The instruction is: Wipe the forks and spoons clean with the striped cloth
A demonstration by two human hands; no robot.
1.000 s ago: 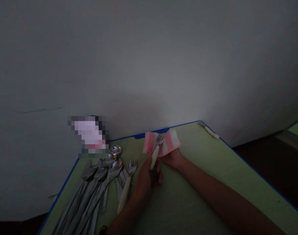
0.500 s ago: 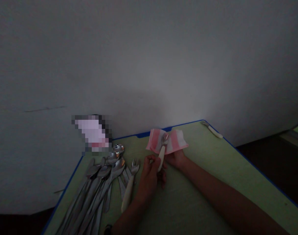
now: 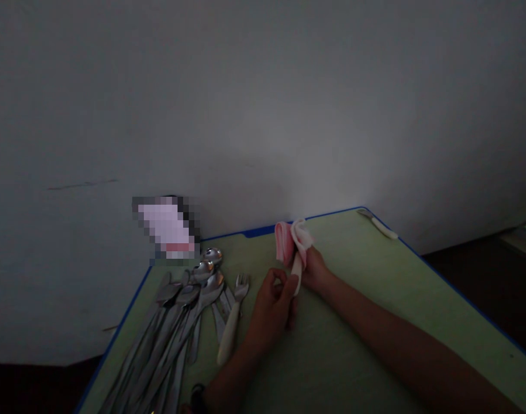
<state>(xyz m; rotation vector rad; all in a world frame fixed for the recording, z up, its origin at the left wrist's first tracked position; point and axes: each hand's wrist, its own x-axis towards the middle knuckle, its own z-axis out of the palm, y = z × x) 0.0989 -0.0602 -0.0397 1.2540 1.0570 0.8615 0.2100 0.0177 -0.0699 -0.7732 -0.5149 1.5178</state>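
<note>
My left hand (image 3: 277, 302) grips the white handle of a fork (image 3: 296, 276) between thumb and fingers. Around the fork's head a pink-and-white striped cloth (image 3: 285, 244) is folded, so the tines are hidden. My right hand (image 3: 315, 269) is closed on the cloth from behind and to the right. Left of my left hand, another white-handled fork (image 3: 231, 328) lies on the table, tines pointing away. Beside it spreads a pile of metal spoons and other cutlery (image 3: 176, 328).
A third white-handled utensil (image 3: 381, 226) lies at the far right corner of the green, blue-edged table (image 3: 358, 287). A blurred-out phone-like object (image 3: 167, 227) leans at the far left corner. A grey wall (image 3: 263, 115) stands right behind the table.
The cloth was spread open under the fork's head; now it is folded over it. Fork and left hand have shifted slightly right, and my right hand has closed round the cloth.
</note>
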